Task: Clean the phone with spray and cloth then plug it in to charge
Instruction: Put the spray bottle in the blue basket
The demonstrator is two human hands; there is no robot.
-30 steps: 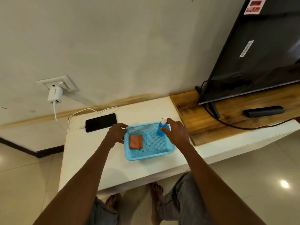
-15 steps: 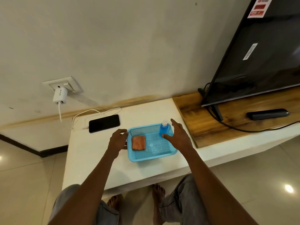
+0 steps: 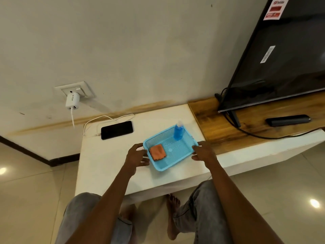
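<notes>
- While the charger (image 3: 72, 102) sits in the wall socket at far left, its white cable (image 3: 98, 120) loops onto the table (image 3: 105, 161) and reaches the phone's left end.
- phone (image 3: 116, 129) lies flat, screen dark, up near the wall.
- left hand (image 3: 136, 156) is at the blue basket (image 3: 182, 156)'s left edge, fingers loosely spread, not gripping anything.
- orange cloth (image 3: 157, 151) is inside, left side; spray bottle (image 3: 178, 130) stands upright in the far corner.
- right hand (image 3: 204, 152) at the right edge, fingers relaxed too.
</notes>
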